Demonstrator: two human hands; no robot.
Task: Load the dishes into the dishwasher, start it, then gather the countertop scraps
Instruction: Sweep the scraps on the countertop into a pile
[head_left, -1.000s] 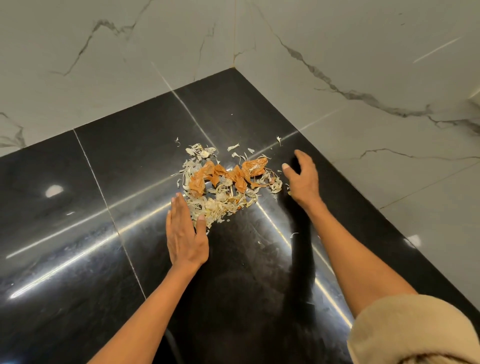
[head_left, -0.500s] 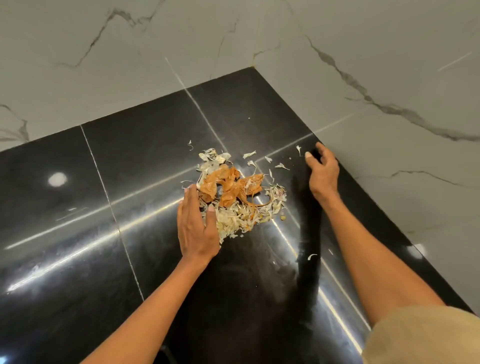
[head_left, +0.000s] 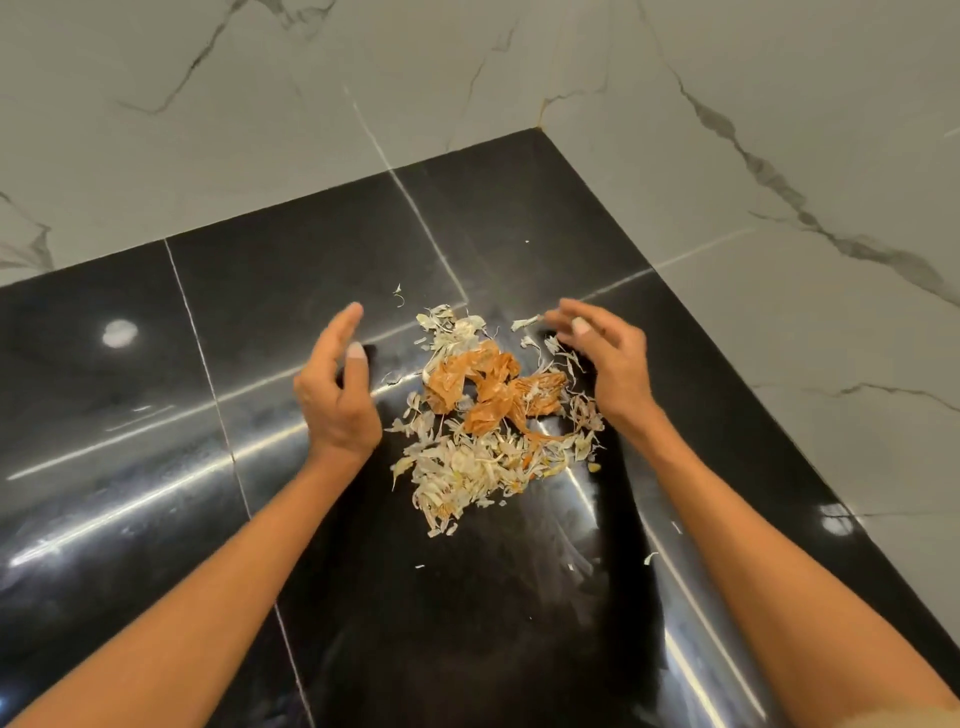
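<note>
Scraps (head_left: 488, 421) are lying heaped on the black worktop (head_left: 156, 467), near its corner under the marble walls (head_left: 260, 130). Left hand (head_left: 337, 395) is flanking the heap's left, fingers straight, holding nothing; right hand (head_left: 613, 364) is flanking its right, fingers relaxed, loosely curved.

Black polished countertop (head_left: 156, 467) seen across lower frame, glossy, divided into slabs by thin pale seams (head_left: 208, 374). Round light reflections (head_left: 118, 332) noted at left and at right edge; long bright streaks noted across surface. Faint smears seen on near part of surface. White marble-look wall (head_left: 208, 130) with grey veining behind; second wall panel (head_left: 805, 260) at right, both meeting at corner (head_left: 540, 124).
</note>
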